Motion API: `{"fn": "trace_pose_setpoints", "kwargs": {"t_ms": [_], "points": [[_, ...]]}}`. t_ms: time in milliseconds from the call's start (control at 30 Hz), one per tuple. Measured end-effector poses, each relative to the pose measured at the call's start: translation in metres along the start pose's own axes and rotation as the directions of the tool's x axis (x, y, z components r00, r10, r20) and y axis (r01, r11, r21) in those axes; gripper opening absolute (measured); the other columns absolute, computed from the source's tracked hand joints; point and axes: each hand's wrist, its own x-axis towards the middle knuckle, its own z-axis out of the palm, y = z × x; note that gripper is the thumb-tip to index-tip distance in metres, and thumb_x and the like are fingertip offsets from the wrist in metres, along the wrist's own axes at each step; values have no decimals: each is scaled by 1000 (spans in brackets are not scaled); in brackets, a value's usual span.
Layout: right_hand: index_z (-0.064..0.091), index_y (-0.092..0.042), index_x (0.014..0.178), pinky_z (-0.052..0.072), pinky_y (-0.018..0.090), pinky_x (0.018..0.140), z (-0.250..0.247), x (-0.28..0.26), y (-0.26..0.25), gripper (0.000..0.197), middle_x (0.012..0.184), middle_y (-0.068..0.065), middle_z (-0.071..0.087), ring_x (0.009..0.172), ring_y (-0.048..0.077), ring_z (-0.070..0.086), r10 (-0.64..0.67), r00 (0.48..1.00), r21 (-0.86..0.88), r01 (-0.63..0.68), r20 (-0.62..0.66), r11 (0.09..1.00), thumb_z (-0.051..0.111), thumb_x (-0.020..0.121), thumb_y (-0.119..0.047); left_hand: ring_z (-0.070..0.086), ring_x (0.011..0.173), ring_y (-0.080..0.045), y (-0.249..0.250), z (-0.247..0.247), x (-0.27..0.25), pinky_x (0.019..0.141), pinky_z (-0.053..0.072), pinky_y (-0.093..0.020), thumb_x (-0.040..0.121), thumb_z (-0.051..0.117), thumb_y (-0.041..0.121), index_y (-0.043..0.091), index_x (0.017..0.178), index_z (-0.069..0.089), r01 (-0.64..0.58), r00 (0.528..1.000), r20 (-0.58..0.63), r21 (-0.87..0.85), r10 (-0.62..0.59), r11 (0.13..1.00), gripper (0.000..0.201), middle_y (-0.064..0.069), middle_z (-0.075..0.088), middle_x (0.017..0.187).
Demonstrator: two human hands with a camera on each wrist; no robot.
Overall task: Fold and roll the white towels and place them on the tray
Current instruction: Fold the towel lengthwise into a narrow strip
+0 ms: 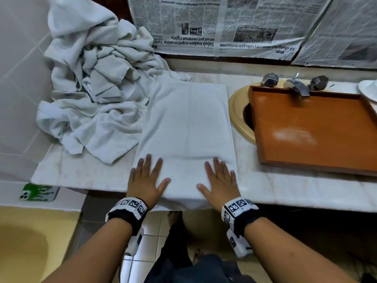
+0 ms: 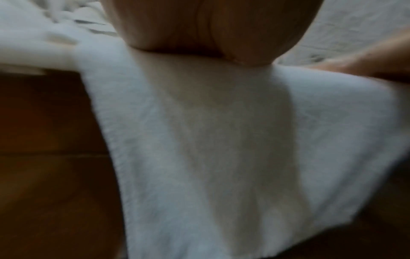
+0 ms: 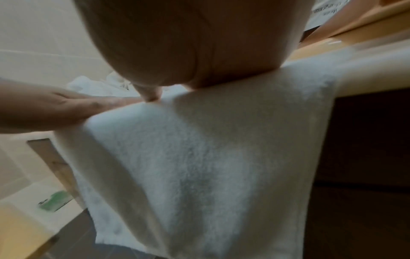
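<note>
Item 1, folded white towel [image 1: 186, 127]: lies flat at the centre of the head view on the pale counter [image 1: 85, 172], a long rectangle whose long axis runs from the lower edge of the counter up toward the newspaper-covered wall [image 1: 204, 23]; its near end overhangs the counter lip and hangs down, as both wrist views show. Item 2, left hand [image 1: 145, 178]: fingers spread wide and straight, palm down, pressing the towel's near left portion, gripping nothing. Item 3, right hand [image 1: 220, 180]: likewise flat and splayed on the near right portion, level with the left. Both hands sit at the same near end, so neither is nearer; the rest of the towel stretches directly away from the fingertips, which suggests a roll would start here and travel up the frame along that axis. Item 4, heap of 1 or more crumpled white towels [image 1: 98, 82]: upper left, touching the folded towel's far left edge, not yet folded. Item 5, orange-brown tray [image 1: 312, 129]: right of frame, resting over the yellow sink basin [image 1: 237, 111] below the tap [image 1: 296, 85], just beside the towel's right edge; it holds no towel. Item 6, green phone [image 1: 38, 192]: lower left, on a ledge apart from the work.
</note>
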Motion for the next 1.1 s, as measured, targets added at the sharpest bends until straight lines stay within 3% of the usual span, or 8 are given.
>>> {"fn": "trace_pose_setpoints", "kwargs": {"t_ms": [200, 300, 400, 567, 767, 900, 967, 1100], "points": [[-21, -20, 154, -11, 50, 120, -12, 6, 8, 86, 155, 5, -38, 147, 26, -27, 211, 977, 55, -212, 16, 976, 24, 97, -64, -13, 150, -29, -15, -18, 7, 120, -4, -49, 90, 19, 64, 28, 156, -7, 217, 976, 24, -24, -217, 976, 80, -9, -22, 161], [-22, -21, 153, -15, 48, 118, -21, 16, -19, 86, 154, 8, -40, 146, 29, -30, 179, 983, 64, -177, -28, 982, 30, 98, -60, -13, 150, -32, 14, -31, 23, 121, 0, -52, 92, 29, 38, 18, 156, -4, 55, 998, -9, 6, -55, 998, 74, -13, -23, 160], [-18, -25, 154, -12, 48, 118, -26, 30, -44, 80, 156, 5, -37, 146, 27, -28, 44, 999, 76, -46, 22, 996, 30, 99, -59, -15, 150, -29, 35, -27, 35, 120, 5, -52, 80, 0, 52, 24, 156, -5, -182, 969, 161, -34, 185, 983, 81, -3, -26, 159], [-20, -33, 153, -10, 51, 119, -25, 43, -18, 80, 155, -1, -39, 147, 26, -28, 115, 986, 73, -125, 122, 990, 29, 97, -64, -23, 147, -19, 10, -22, 40, 119, -6, -46, 74, -7, 73, 38, 152, -18, -92, 972, 216, 3, 89, 996, 86, 8, -39, 150], [-21, -28, 154, -13, 49, 119, -37, 41, 22, 87, 154, 3, -41, 145, 28, -32, 182, 979, 78, -189, 90, 979, 31, 96, -66, -24, 147, -27, -17, -39, 54, 120, -7, -46, 97, 17, 61, 28, 154, -16, 95, 976, 196, 7, -95, 995, 74, 0, -41, 150], [-16, -24, 155, -11, 48, 119, -52, 60, -14, 83, 156, 6, -38, 146, 29, -30, 89, 996, 146, -91, 18, 985, 34, 99, -59, -25, 147, -30, 18, -52, 75, 119, -8, -47, 100, 35, 46, 21, 156, -8, -64, 990, 127, 48, 58, 997, 75, -8, -31, 158], [-10, -23, 157, -8, 48, 119, -59, 74, -36, 79, 158, 6, -33, 147, 29, -27, 14, 998, 187, -24, 54, 982, 33, 100, -58, -23, 148, -28, 34, -55, 88, 119, -7, -46, 100, 37, 49, 22, 156, -5, -137, 977, 165, -12, 137, 991, 75, -6, -27, 160], [-7, -29, 157, -6, 50, 119, -59, 96, -31, 76, 160, 0, -29, 149, 26, -23, -17, 987, 133, -5, 162, 991, 34, 100, -58, -22, 148, -23, 16, -46, 108, 118, -5, -49, 92, 24, 70, 35, 153, -15, -79, 955, 289, 16, 71, 997, 80, 2, -32, 157]]}}
